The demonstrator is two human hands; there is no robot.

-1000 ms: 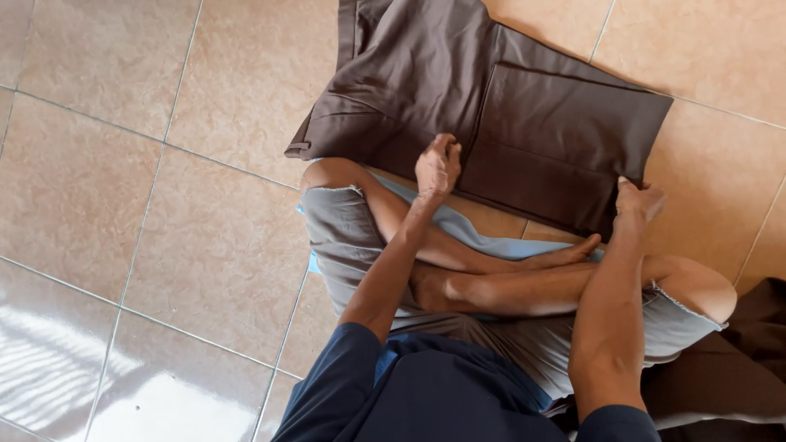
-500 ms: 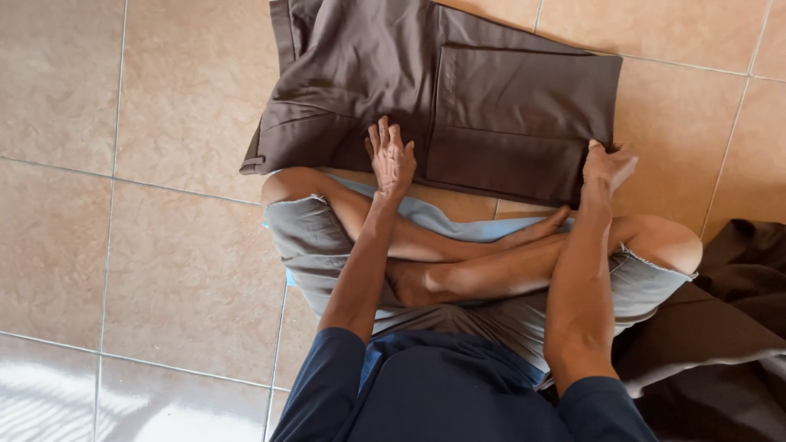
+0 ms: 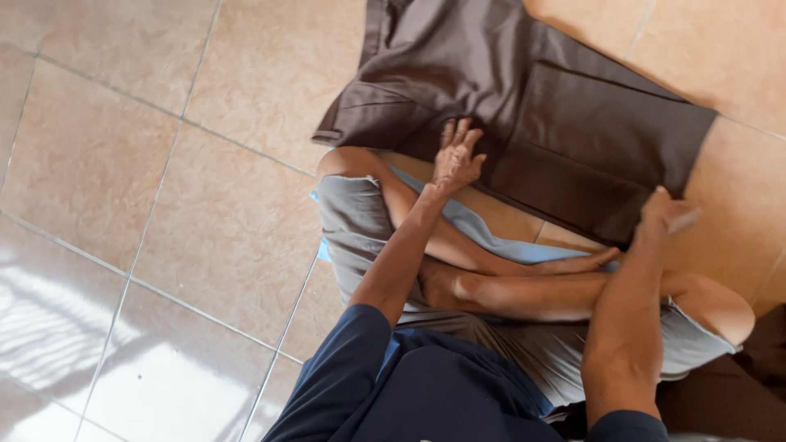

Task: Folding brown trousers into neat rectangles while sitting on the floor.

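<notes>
A dark brown garment (image 3: 524, 106), folded flat, lies on the tiled floor in front of my crossed legs. My left hand (image 3: 457, 155) rests palm down on its near edge with the fingers spread. My right hand (image 3: 665, 211) sits at the garment's near right corner, fingers pointing right; whether it pinches the cloth is hard to tell. I sit cross-legged in grey shorts (image 3: 360, 237) and a dark blue shirt (image 3: 426, 393).
Beige floor tiles (image 3: 164, 205) with grout lines spread to the left and beyond the garment. Bright sunlight falls on the tiles at the lower left. More dark brown cloth (image 3: 737, 401) lies at the lower right beside my knee.
The view has shifted, so the garment now sits further right and up. My left hand has stayed flat on the near edge; my right hand has stayed at the near right corner.
</notes>
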